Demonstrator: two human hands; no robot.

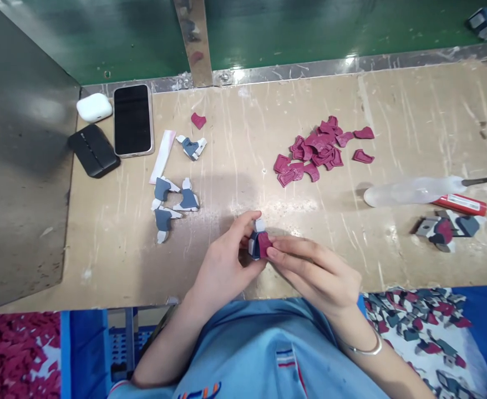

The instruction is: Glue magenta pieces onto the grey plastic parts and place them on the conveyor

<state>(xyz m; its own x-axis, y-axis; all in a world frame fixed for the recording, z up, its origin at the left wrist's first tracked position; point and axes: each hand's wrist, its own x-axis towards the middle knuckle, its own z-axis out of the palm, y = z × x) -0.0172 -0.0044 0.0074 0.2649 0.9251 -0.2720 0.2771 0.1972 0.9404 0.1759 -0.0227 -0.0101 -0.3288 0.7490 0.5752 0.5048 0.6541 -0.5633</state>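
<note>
Close to the table's front edge, my left hand (231,252) is closed around a small dark blue and white plastic part (252,245). My right hand (316,269) pinches a maroon plastic piece (264,244) against the face of that part. Whether the two are joined I cannot tell. Left of my hands lie several grey-blue and white parts (188,198) of similar colours, with one more such part (192,147) and a single maroon piece (198,120) farther back. A loose pile of maroon pieces (320,144) lies beyond my right hand.
At the back left are a phone (132,119), a white earbud case (94,107) and a black box (94,151). On the right lie a translucent bottle (412,191), a red tube (463,204) and assembled parts (449,230). Bins of maroon pieces (19,354) and mixed parts (422,327) flank me below the table.
</note>
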